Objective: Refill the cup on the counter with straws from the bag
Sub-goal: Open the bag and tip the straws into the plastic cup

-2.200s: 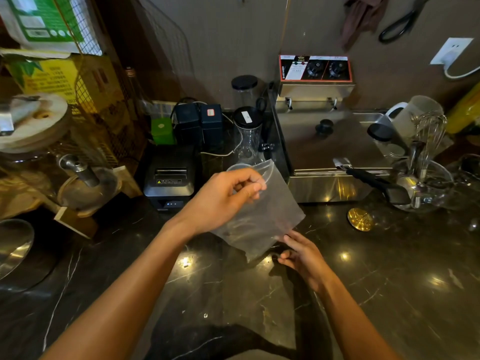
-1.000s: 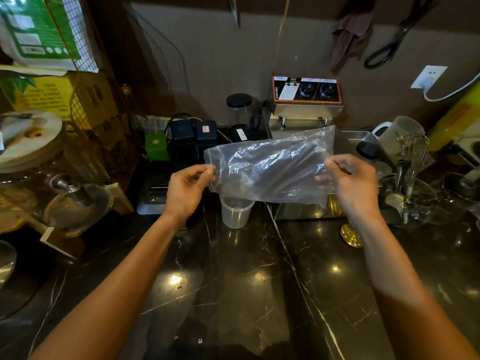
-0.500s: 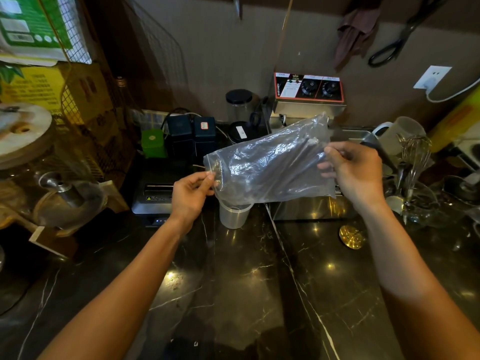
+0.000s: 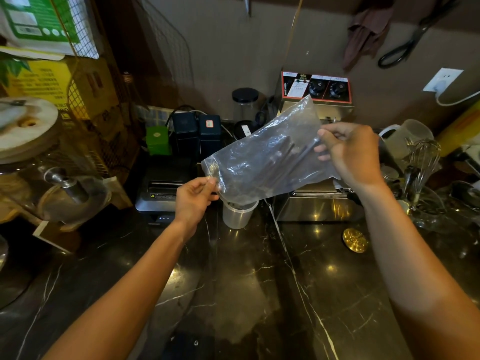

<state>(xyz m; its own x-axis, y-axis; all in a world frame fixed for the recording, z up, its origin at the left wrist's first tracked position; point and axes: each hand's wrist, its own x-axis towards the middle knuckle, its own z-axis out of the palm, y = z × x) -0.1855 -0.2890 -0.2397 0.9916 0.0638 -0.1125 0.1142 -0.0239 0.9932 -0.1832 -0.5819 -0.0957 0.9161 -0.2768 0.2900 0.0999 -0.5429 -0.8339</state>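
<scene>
two bare forearms reach in from the bottom edge over the dark marbled desk [image 4: 259, 281], which shines with small points of light. the left hand [image 4: 193, 201] is closed in a pinch on the lower left corner of the clear plastic bag [image 4: 262, 157], at its open mouth. the right hand [image 4: 350, 154] sits higher and to the right, thumb and fingers gripping the upper end of the bag through the plastic, so the bag is held in the air and tilts down to the left. inside it lie several dark straws [image 4: 283, 159], sloping along the bag toward the low end. straight beneath that low end stands the clear plastic cup [image 4: 237, 214], upright on the desk, the bag's mouth hanging just over its rim; what is already in the cup cannot be told through the plastic.

to the right on the desk lies a small round brass disc [image 4: 355, 240]. just behind the cup to the left is a dark receipt printer [image 4: 162, 188], and to the right a steel fryer [image 4: 319, 201] with a control panel of two knobs. farther right stand a wire whisk [image 4: 423, 159] and a frosted jug [image 4: 407, 136]. behind the printer are a green tin [image 4: 157, 140] and two dark tins [image 4: 197, 133]. at far left is a glass dispenser with a tap [image 4: 65, 183]. scissors [image 4: 407, 42] hang on the far wall.
</scene>
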